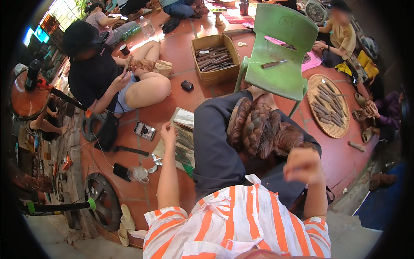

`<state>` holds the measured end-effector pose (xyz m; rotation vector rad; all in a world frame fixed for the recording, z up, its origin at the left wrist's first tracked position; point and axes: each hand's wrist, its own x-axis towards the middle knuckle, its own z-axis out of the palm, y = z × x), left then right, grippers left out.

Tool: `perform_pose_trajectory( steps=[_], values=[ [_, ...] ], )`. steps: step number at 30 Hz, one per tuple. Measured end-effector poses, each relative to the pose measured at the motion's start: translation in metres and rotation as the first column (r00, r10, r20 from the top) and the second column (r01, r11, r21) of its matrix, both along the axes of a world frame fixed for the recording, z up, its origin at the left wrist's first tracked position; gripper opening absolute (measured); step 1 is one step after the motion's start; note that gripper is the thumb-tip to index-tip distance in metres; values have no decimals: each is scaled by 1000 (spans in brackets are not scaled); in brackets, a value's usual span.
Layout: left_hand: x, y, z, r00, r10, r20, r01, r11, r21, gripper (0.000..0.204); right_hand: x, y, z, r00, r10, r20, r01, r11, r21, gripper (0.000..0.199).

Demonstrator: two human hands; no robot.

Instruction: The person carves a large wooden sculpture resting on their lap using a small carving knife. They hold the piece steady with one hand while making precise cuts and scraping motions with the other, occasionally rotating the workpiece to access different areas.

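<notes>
A dark brown wood carving [263, 129] with deep curled relief rests across my lap, between my legs. My left hand [169, 133] is raised to the left of my knee, beside a grey and white sheet [184, 117] on the floor. Its thumb and fingertips are pinched together; whatever they hold is too small to make out. Close to the near right end of the carving is my right hand [304, 166], smeared by motion. Its fingers look curled, but their grip cannot be told.
Ahead stand a cardboard box [215, 73] of chisels and a green chair [276, 56] with one chisel [274, 64] on its seat. A round woven tray [330, 108] of tools lies right. Left are a phone [144, 131], a glass mug [139, 174] and a seated person [101, 64].
</notes>
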<state>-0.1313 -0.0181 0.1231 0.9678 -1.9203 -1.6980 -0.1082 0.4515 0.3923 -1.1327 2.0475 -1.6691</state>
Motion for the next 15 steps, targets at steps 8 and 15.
perform_pose_trajectory(
  steps=[8, 15],
  values=[
    [-43, 30, 56, 975, -195, -105, 189, 980, -64, 24, -80, 81, -133, 769, -604, -209, 635, 685, 357, 27],
    [-111, 33, 75, 916, -390, -95, 349, 890, -292, 20, -92, 87, -175, 752, -598, -277, 618, 493, 613, 41]
  ],
)
